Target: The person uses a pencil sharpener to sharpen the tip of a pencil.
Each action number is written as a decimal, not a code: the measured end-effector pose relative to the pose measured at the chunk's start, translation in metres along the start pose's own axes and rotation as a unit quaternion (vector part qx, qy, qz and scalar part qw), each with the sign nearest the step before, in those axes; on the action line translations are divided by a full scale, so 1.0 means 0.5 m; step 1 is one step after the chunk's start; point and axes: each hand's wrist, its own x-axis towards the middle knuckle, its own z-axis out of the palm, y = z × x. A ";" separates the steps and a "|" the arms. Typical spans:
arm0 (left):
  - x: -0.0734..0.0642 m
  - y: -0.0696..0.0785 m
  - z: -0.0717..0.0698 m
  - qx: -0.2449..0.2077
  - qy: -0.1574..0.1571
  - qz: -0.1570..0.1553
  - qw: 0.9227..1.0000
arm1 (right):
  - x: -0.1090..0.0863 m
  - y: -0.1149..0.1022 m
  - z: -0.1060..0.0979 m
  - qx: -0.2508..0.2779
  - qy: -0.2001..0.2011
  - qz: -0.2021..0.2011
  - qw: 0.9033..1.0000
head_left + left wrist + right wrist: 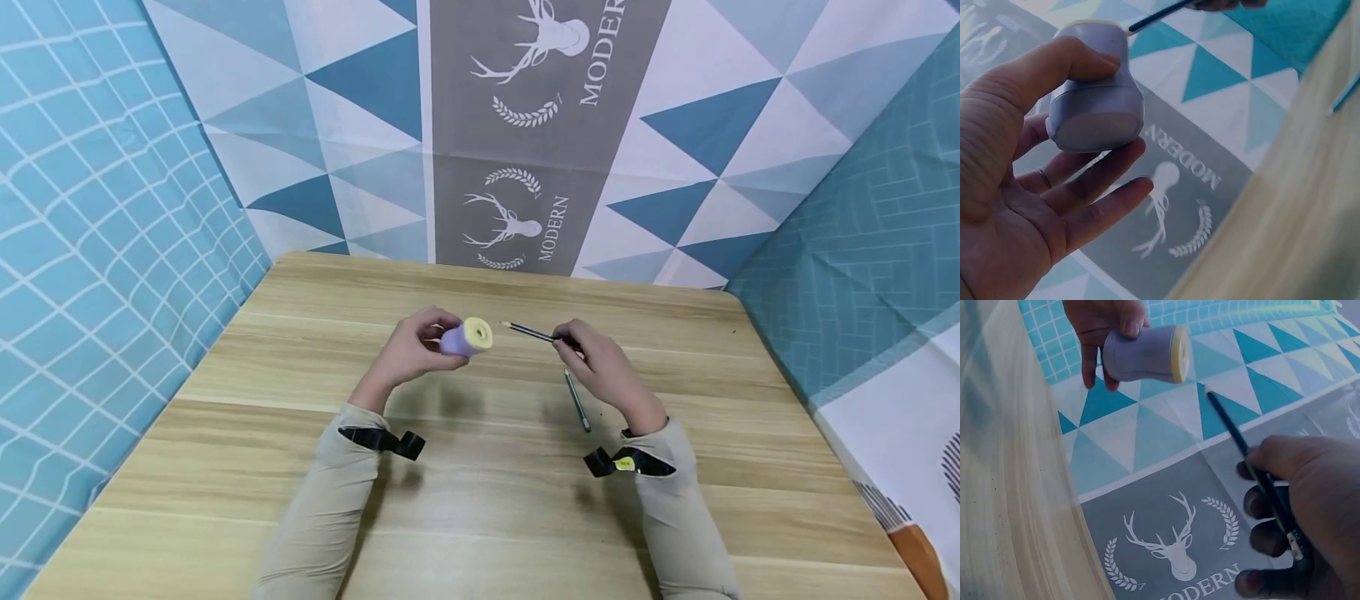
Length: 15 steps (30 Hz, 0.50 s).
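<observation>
The left hand (416, 343) grips a purple canister (453, 340) between thumb and fingers, holding it tilted above the table (480, 517), its yellow lid (472, 335) facing right. The lid has a hole; the contents cannot be seen. To the right, the right hand (600, 367) pinches a pencil (528, 332), tip pointing left, apart from the lid. Another pencil (576, 398) lies on the table, nearer.
</observation>
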 end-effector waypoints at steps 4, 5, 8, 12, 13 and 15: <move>0.000 0.010 0.006 0.001 -0.010 0.008 1.000 | 0.000 0.014 0.001 0.004 0.035 -0.064 0.997; -0.001 0.011 0.007 0.000 -0.012 0.010 1.000 | 0.000 0.016 0.002 0.004 0.038 -0.077 0.996; -0.004 0.007 0.008 -0.006 -0.018 0.019 1.000 | -0.001 0.019 0.005 0.000 0.035 -0.100 0.994; -0.006 0.005 0.009 -0.005 -0.027 0.023 0.999 | -0.002 0.016 0.010 -0.015 0.034 -0.110 0.993; -0.006 0.006 0.010 -0.004 -0.030 0.020 0.999 | -0.001 0.015 0.012 -0.022 0.036 -0.113 0.993; -0.005 0.007 0.011 -0.002 -0.033 0.012 0.999 | 0.000 0.012 0.013 -0.036 0.041 -0.121 0.991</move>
